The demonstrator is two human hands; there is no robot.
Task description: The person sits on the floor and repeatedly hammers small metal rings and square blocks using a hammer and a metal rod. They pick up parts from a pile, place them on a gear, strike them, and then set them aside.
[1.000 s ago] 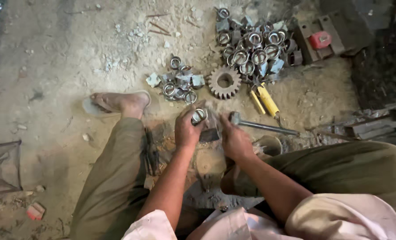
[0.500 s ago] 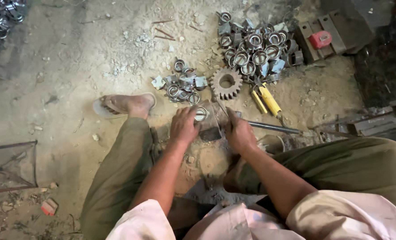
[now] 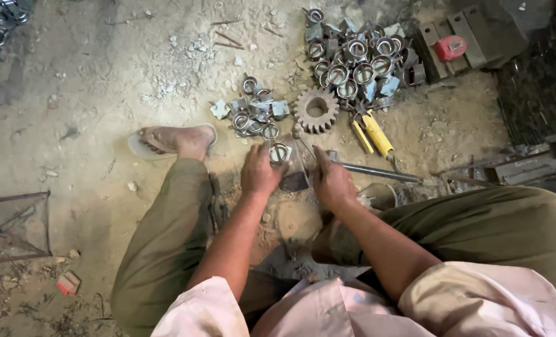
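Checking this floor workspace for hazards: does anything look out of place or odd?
The sandalled foot rests on the dirt floor right beside the small pile of metal rings, near both hands. Crumbled rubble and rusty nails lie scattered behind it.

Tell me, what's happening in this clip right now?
A person sits on a dusty floor, working with both hands. The left hand holds a small metal ring part; the right hand rests beside it, near a metal rod. A gear, two piles of similar ring parts and yellow-handled pliers lie ahead.
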